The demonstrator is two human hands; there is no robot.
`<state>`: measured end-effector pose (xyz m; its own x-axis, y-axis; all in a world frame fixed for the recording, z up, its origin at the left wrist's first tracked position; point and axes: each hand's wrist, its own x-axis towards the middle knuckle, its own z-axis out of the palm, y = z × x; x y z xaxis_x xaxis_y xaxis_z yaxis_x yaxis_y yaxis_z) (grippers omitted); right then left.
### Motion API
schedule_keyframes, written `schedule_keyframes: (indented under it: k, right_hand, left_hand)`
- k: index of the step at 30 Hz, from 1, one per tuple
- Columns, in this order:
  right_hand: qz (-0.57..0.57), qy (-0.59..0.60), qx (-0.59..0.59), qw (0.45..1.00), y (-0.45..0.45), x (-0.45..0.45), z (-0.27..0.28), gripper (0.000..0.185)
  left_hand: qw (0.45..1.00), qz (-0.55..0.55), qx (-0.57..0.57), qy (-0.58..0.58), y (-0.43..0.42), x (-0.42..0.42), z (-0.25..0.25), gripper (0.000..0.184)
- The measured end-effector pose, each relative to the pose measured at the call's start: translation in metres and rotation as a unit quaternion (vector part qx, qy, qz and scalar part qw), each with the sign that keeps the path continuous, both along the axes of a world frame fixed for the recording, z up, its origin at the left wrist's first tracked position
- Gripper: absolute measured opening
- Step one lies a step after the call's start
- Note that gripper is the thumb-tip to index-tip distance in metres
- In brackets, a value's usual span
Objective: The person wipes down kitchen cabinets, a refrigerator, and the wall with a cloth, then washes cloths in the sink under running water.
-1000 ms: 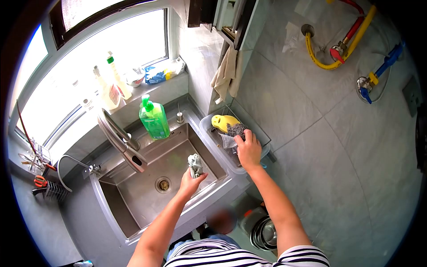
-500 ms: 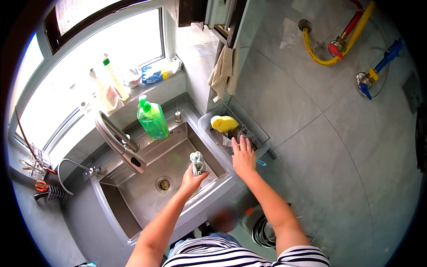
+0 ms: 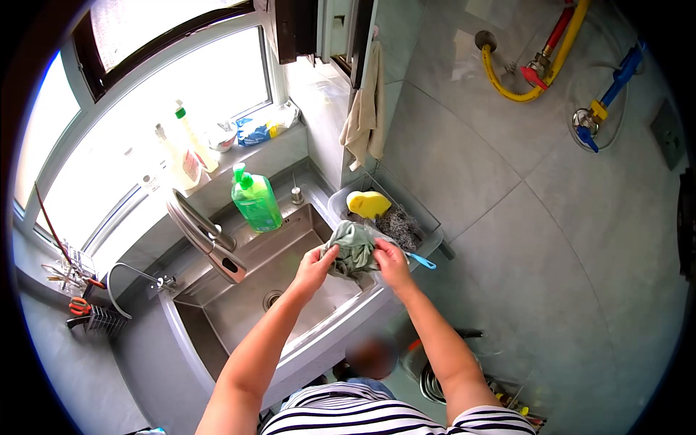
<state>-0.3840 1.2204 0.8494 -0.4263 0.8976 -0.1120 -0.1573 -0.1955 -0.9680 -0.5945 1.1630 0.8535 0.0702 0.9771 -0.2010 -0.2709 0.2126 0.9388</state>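
Note:
A crumpled grey-green cloth (image 3: pixel 353 248) is held between my two hands, over the right side of the sink. My left hand (image 3: pixel 314 267) grips its left edge, thumb on top. At its right edge, my right hand (image 3: pixel 392 262) pinches the fabric, close to the tray's near end. Below the cloth is the steel sink (image 3: pixel 246 308), with its drain (image 3: pixel 272 299) partly in view.
A grey tray (image 3: pixel 431 239) beside the sink holds a yellow sponge (image 3: pixel 368 204), a dark scouring pad (image 3: pixel 397 225) and a blue-handled tool (image 3: pixel 422 261). The faucet (image 3: pixel 210 243) arches over the sink. Green soap bottles (image 3: pixel 257 203) stand behind it. Several bottles line the windowsill.
My right hand has come from over the tray to the cloth and taken hold of it. The cloth, bunched in my left hand before, is now spread wider and has moved up and right.

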Motion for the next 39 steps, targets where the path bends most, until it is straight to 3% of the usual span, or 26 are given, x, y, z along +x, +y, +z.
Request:
schedule_keyframes:
  k: [2, 5, 9, 10, 13, 14, 17, 18, 21, 22, 23, 25, 27, 28, 31, 32, 33, 35, 39]
  right_hand:
    - [0.008, 0.105, -0.019, 0.994, -0.005, -0.005, 0.024, 0.039]
    - [0.038, -0.028, 0.076, 0.996, -0.011, -0.011, 0.043, 0.05]
    - [-0.098, -0.221, 0.238, 0.941, 0.002, -0.008, 0.041, 0.022]
    - [-0.143, -0.183, 0.223, 0.947, 0.004, -0.008, 0.047, 0.01]
    - [-0.084, -0.115, 0.182, 0.973, 0.01, 0.0, 0.059, 0.012]
    - [-0.043, -0.107, 0.159, 0.98, 0.005, 0.0, 0.063, 0.016]
    - [0.01, -0.048, 0.227, 0.973, 0.004, -0.016, 0.055, 0.013]
    - [0.019, -0.093, 0.223, 0.97, 0.004, -0.01, 0.063, 0.009]
    - [-0.086, -0.148, 0.247, 0.954, 0.024, 0.02, 0.069, 0.006]
    - [-0.132, -0.127, 0.218, 0.958, 0.029, 0.028, 0.081, 0.006]
    - [-0.133, -0.09, 0.163, 0.973, 0.035, 0.04, 0.09, 0.007]
    - [-0.148, -0.118, 0.193, 0.963, 0.055, 0.062, 0.102, 0.01]
    - [-0.195, -0.131, 0.183, 0.955, 0.079, 0.082, 0.116, 0.015]
    - [-0.219, -0.137, 0.177, 0.95, 0.086, 0.09, 0.118, 0.018]
    - [-0.333, -0.418, 0.348, 0.77, 0.093, 0.102, 0.108, 0.028]
    - [-0.294, -0.387, 0.329, 0.81, 0.092, 0.105, 0.11, 0.039]
    - [-0.271, -0.378, 0.374, 0.802, 0.093, 0.101, 0.109, 0.041]
    - [-0.22, -0.357, 0.464, 0.78, 0.097, 0.085, 0.105, 0.043]
    - [-0.183, -0.268, 0.479, 0.816, 0.11, 0.017, 0.11, 0.045]
  left_hand:
    - [0.999, 0.027, 0.005, -0.021, -0.003, 0.001, 0.017, 0.037]
    - [0.991, -0.006, 0.079, 0.106, -0.011, 0.001, 0.046, 0.044]
    - [0.971, 0.012, 0.114, 0.209, 0.0, -0.017, 0.042, 0.046]
    - [0.962, -0.004, 0.057, 0.268, 0.003, -0.027, 0.04, 0.041]
    - [0.885, 0.067, 0.172, 0.428, 0.0, -0.026, 0.042, 0.037]
    - [0.875, 0.078, 0.225, 0.422, -0.001, -0.022, 0.045, 0.036]
    - [0.88, -0.013, 0.227, 0.416, 0.01, -0.018, 0.048, 0.033]
    - [0.864, 0.016, 0.244, 0.439, 0.013, -0.015, 0.052, 0.027]
    - [0.917, 0.055, 0.09, 0.385, 0.032, -0.011, 0.072, 0.023]
    - [0.9, 0.06, 0.169, 0.397, 0.044, -0.01, 0.069, 0.02]
    - [0.92, 0.042, 0.145, 0.361, 0.057, -0.006, 0.069, 0.021]
    - [0.953, 0.004, 0.094, 0.287, 0.088, 0.015, 0.086, 0.024]
    - [0.996, 0.036, 0.077, 0.023, 0.114, 0.042, 0.102, 0.036]
    - [0.993, 0.033, 0.103, -0.052, 0.132, 0.049, 0.094, 0.054]
    - [0.967, 0.066, 0.117, 0.218, 0.147, 0.063, 0.069, 0.061]
    - [0.97, 0.061, 0.128, 0.198, 0.147, 0.063, 0.061, 0.066]
    - [0.979, 0.049, 0.087, 0.18, 0.138, 0.062, 0.065, 0.064]
    - [0.975, 0.066, 0.127, 0.169, 0.143, 0.059, 0.038, 0.061]
    - [0.986, 0.061, 0.089, 0.13, 0.129, 0.04, 0.056, 0.059]
